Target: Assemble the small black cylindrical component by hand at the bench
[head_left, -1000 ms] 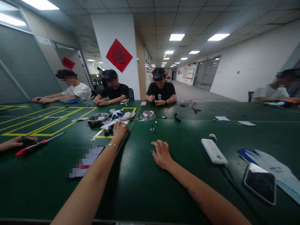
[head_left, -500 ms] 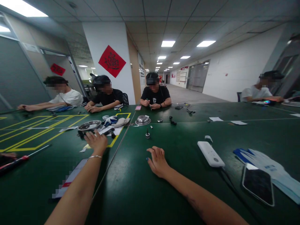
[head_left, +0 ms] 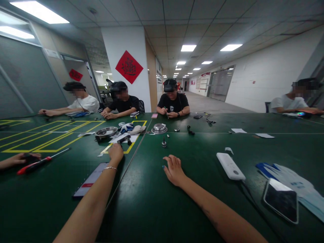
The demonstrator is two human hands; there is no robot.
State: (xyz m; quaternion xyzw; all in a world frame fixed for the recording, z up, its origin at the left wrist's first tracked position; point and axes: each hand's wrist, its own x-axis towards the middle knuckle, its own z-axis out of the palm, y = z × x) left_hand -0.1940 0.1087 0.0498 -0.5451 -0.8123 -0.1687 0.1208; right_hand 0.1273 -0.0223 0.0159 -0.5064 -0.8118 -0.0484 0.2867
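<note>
My left hand [head_left: 116, 153] reaches to the left of the table seam, fingers curled in, tips hidden behind the hand. Just beyond it lie a black elongated part [head_left: 124, 138] and a small black piece [head_left: 129, 141] on white paper. Whether the hand grips anything is hidden. A steel bowl [head_left: 106, 131] stands behind it to the left. My right hand [head_left: 174, 170] rests over the green table with fingers apart, holding nothing. In front of it stands a small metal part with an upright stem [head_left: 164, 143].
A phone [head_left: 92, 180] lies beside my left forearm. At far left, another person's hand [head_left: 20, 159] is near a red-handled screwdriver [head_left: 37, 164]. A white power strip [head_left: 230, 166], a glove [head_left: 286, 175] and another phone [head_left: 280, 200] lie right. An upturned metal bowl [head_left: 159, 128] sits ahead.
My left hand has drawn from the bowl's edge toward the black parts, and its spread fingers have curled in. My right hand stays nearly still. The view has swung slightly left.
</note>
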